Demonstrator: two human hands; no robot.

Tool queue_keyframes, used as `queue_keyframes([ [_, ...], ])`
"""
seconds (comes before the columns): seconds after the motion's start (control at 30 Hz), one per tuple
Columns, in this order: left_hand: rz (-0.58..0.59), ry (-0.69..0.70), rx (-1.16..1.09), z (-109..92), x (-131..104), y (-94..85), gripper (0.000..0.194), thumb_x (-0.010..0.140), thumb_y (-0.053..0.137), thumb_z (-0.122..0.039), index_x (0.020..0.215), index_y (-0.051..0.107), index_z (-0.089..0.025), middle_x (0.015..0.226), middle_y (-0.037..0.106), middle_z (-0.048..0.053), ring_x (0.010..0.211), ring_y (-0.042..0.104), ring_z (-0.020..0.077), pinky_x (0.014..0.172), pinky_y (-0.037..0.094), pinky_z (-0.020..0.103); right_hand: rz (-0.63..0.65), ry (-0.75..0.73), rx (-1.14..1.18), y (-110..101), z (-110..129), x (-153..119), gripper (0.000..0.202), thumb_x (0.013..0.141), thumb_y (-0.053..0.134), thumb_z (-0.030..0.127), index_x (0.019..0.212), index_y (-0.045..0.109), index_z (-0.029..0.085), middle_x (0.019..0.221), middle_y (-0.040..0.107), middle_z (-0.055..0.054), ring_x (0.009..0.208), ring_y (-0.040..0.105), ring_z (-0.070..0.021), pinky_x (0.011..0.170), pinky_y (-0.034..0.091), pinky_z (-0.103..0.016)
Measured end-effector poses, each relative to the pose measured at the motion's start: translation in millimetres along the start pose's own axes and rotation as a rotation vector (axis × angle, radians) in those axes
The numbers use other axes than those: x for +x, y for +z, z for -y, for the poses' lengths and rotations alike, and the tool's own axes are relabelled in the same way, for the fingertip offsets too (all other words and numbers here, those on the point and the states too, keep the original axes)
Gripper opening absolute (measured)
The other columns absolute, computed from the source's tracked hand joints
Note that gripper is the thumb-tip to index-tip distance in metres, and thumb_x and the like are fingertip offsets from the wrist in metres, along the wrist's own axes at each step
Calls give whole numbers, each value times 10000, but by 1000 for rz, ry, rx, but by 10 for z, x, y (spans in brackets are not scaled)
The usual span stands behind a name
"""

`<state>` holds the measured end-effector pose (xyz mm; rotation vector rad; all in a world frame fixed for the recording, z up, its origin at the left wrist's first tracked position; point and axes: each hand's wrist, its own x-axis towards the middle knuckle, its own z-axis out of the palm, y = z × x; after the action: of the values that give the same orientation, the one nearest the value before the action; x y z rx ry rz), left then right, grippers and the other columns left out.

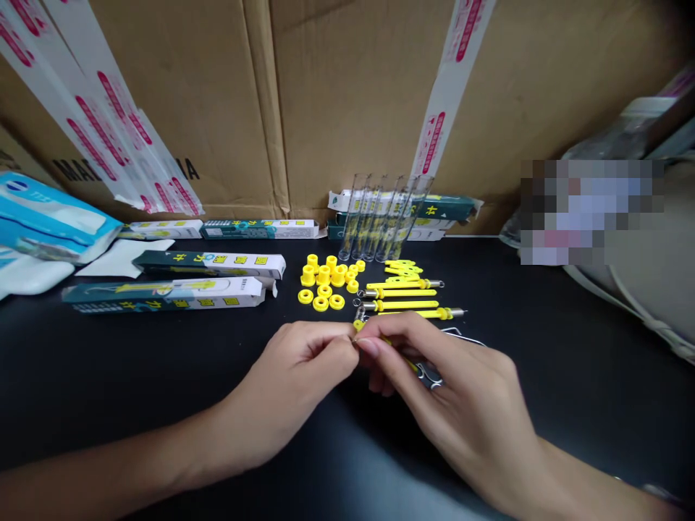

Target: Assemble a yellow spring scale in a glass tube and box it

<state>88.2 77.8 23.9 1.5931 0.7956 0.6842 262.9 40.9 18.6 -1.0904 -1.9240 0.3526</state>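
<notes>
My left hand (309, 365) and my right hand (461, 376) meet at the front of the table, fingers closed around one small part. It is a yellow plastic rod with a metal spring (359, 315) at its upper end. Part of the rod shows under my right fingers; my hands hide the rest. A tiny metal end sticks out at my right thumb and forefinger tips. Just beyond lie several yellow rods (407, 305) fitted with springs. Bent wire hooks (428, 376) show partly behind my right hand.
Yellow caps and rings (323, 275) are grouped behind my hands, beside flat yellow strips (402, 269). Clear tubes (380, 217) stand upright at the back. Printed boxes (168, 295) lie left, near a blue packet (54, 217). A large taped carton (347, 87) forms the back wall.
</notes>
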Motion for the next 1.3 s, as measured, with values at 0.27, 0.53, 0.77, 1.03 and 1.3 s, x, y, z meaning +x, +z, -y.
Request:
queue_keyframes([
  [0.27, -20, -338, -250, -64, 51, 8, 227, 760, 517, -344, 616, 396, -217, 575, 271, -88, 502, 122, 88, 457, 90, 241, 12, 92, 149, -2, -31, 23, 116, 1016, 560, 183, 964, 662, 203, 690, 693, 28, 524, 662, -101, 551, 549, -195],
  [0.53, -162, -438, -529, -105, 47, -11, 281, 850, 446, -361, 643, 307, -232, 557, 183, -120, 481, 36, 80, 419, 76, 213, 54, 117, 211, 25, -47, -8, 260, 1039, 464, 184, 1280, 561, 199, 823, 730, -3, 619, 699, -116, 602, 569, -222],
  [0.77, -252, -390, -542, -74, 62, 84, 348, 820, 507, -435, 622, 309, -228, 522, 200, -130, 464, 39, 60, 413, 75, 203, 15, 170, 193, 60, -37, 30, 181, 1020, 528, 190, 1159, 644, 182, 719, 747, 16, 572, 707, -121, 591, 573, -210],
  [1.03, -328, -385, -495, -28, 92, 132, 377, 652, 583, -508, 586, 336, -231, 492, 243, -135, 422, 90, 23, 388, 75, 190, -32, 206, 244, 122, -83, 49, 125, 1007, 587, 218, 1097, 669, 188, 755, 773, 26, 609, 738, -98, 625, 580, -156],
  [1.3, -353, -399, -480, -7, 101, 153, 318, 609, 543, -467, 579, 328, -235, 494, 240, -133, 412, 106, 15, 376, 69, 174, -35, 212, 309, 152, -63, 53, 123, 981, 609, 185, 1079, 682, 196, 918, 818, -8, 679, 766, -85, 681, 605, -125],
])
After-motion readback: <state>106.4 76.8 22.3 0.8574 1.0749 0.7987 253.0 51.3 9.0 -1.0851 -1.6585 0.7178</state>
